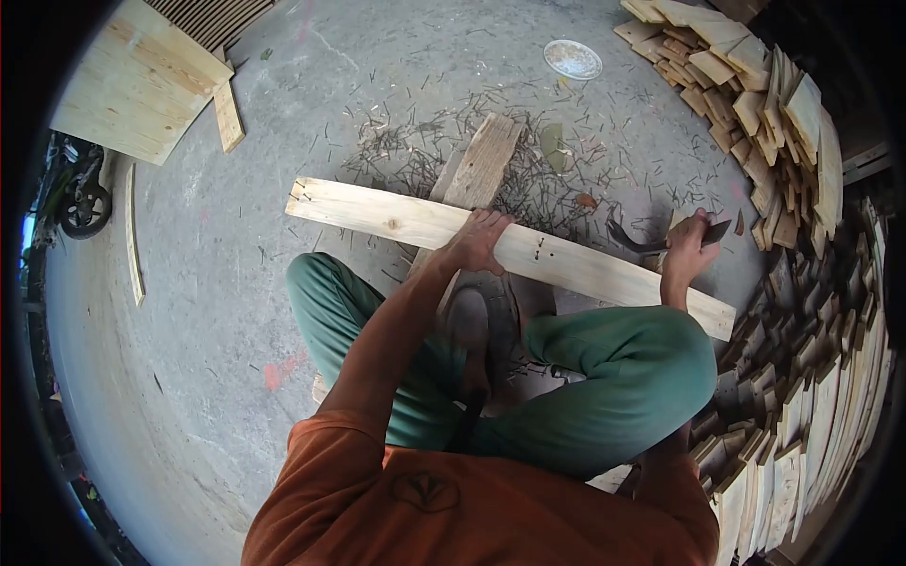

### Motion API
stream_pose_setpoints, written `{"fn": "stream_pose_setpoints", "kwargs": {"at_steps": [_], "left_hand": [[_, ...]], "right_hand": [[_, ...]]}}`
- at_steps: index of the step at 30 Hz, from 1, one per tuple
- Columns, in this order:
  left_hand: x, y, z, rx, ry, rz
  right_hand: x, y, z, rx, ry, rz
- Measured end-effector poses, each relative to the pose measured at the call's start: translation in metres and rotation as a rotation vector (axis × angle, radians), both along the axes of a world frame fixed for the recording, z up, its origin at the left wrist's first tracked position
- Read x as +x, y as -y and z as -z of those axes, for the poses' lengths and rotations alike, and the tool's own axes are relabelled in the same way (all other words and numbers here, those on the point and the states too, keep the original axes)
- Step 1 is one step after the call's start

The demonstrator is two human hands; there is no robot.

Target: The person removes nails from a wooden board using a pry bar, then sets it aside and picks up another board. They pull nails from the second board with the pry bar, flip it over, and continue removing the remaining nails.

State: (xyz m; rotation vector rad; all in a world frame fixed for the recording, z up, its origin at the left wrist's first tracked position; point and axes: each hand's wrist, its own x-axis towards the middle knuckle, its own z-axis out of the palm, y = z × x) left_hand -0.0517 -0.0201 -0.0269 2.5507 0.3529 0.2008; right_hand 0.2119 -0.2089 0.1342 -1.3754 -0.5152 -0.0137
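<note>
A long pale plank [585, 271] lies across in front of my knees, with nails standing in its left end and near its middle. My left hand [478, 242] grips the plank's middle, fingers over its far edge. Under the plank runs a thicker weathered board [484, 160], pointing away from me. My right hand [694, 247] is closed on a dark curved metal tool [642, 243] beyond the plank's right part; the tool's hooked end points left. A small wood piece shows beside that hand.
Many loose nails [406, 141] litter the concrete floor. Stacked boards [755, 104] stand at the upper right, more boards [793, 453] at the lower right. A white dish [573, 59] lies ahead. A plywood sheet [137, 80] and a wheel [86, 209] are at left.
</note>
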Motion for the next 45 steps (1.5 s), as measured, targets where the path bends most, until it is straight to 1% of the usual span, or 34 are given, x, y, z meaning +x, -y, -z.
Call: {"fn": "stream_pose_setpoints", "kwargs": {"at_steps": [1, 3, 4, 6, 7, 8, 10, 11, 12, 15, 16, 18, 20, 22, 24, 26, 28, 30, 32, 34, 36, 39, 40, 42, 44, 45], "left_hand": [[-0.002, 0.000, 0.000, -0.011, -0.019, -0.002], [-0.003, -0.001, -0.003, -0.039, -0.023, 0.007], [-0.003, -0.002, -0.003, -0.054, -0.018, 0.026], [-0.002, -0.002, 0.004, -0.033, 0.017, 0.023], [-0.001, -0.001, 0.003, -0.005, 0.009, 0.014], [-0.002, -0.001, 0.004, 0.023, -0.001, 0.003], [-0.004, 0.000, 0.001, -0.011, -0.003, 0.002], [-0.003, -0.001, -0.001, -0.036, 0.008, 0.000], [-0.001, -0.002, -0.002, -0.038, 0.010, -0.001], [-0.003, 0.000, -0.001, -0.021, -0.020, -0.014], [-0.002, -0.001, -0.002, -0.028, -0.012, -0.007], [-0.003, 0.000, 0.000, -0.042, -0.015, -0.001], [-0.002, -0.002, 0.001, -0.031, 0.021, -0.010], [-0.003, -0.001, -0.003, -0.030, -0.014, -0.018], [-0.002, 0.000, -0.002, -0.033, -0.051, -0.011], [-0.001, -0.002, 0.001, -0.025, 0.016, -0.005], [-0.001, -0.002, 0.004, -0.036, 0.021, 0.001], [-0.002, -0.001, 0.004, -0.039, 0.024, 0.004], [-0.001, -0.002, 0.000, -0.014, -0.002, -0.011], [0.000, -0.006, 0.002, -0.025, 0.031, -0.022], [-0.002, 0.000, 0.004, -0.056, 0.056, -0.011], [-0.001, -0.001, 0.001, -0.023, 0.036, -0.022], [0.001, -0.004, 0.001, -0.024, 0.035, -0.024], [-0.002, -0.001, -0.004, -0.056, 0.025, -0.006], [-0.001, -0.001, 0.000, -0.048, 0.036, -0.025], [0.000, -0.004, 0.007, -0.031, 0.044, -0.009]], "right_hand": [[-0.004, -0.003, -0.001, -0.005, -0.002, -0.009], [-0.019, -0.005, -0.006, 0.130, -0.184, -0.151], [-0.032, -0.012, -0.005, 0.116, -0.221, -0.162], [-0.048, -0.018, 0.012, 0.043, -0.228, -0.227], [-0.049, -0.018, 0.015, 0.013, -0.183, -0.279], [-0.050, -0.023, 0.019, 0.017, -0.187, -0.281], [-0.059, -0.030, 0.020, 0.069, -0.257, -0.380], [-0.066, -0.036, 0.013, 0.005, -0.250, -0.335], [-0.068, -0.040, 0.014, 0.003, -0.248, -0.336], [-0.072, -0.050, 0.020, -0.146, -0.031, -0.433], [-0.074, -0.050, 0.020, -0.149, -0.039, -0.437], [-0.078, -0.049, 0.015, -0.069, -0.091, -0.472], [-0.071, -0.049, 0.013, -0.074, -0.128, -0.451], [-0.070, -0.046, 0.009, -0.089, -0.168, -0.369], [-0.067, -0.047, 0.016, -0.097, -0.182, -0.385], [-0.072, -0.053, 0.013, -0.125, -0.145, -0.406], [-0.073, -0.055, 0.012, -0.174, -0.128, -0.391], [-0.073, -0.055, 0.013, -0.083, -0.178, -0.422], [-0.067, -0.051, 0.010, -0.085, -0.191, -0.394], [-0.061, -0.047, 0.011, -0.089, -0.211, -0.304], [-0.061, -0.046, 0.012, -0.069, -0.260, -0.322], [-0.077, -0.055, 0.008, -0.063, -0.236, -0.362], [-0.067, -0.056, 0.012, -0.064, -0.237, -0.363], [-0.031, -0.036, 0.024, 0.204, -0.493, -0.249], [0.014, -0.002, 0.057, 0.335, -0.588, -0.262], [0.015, -0.007, 0.054, 0.257, -0.610, -0.173]]}}
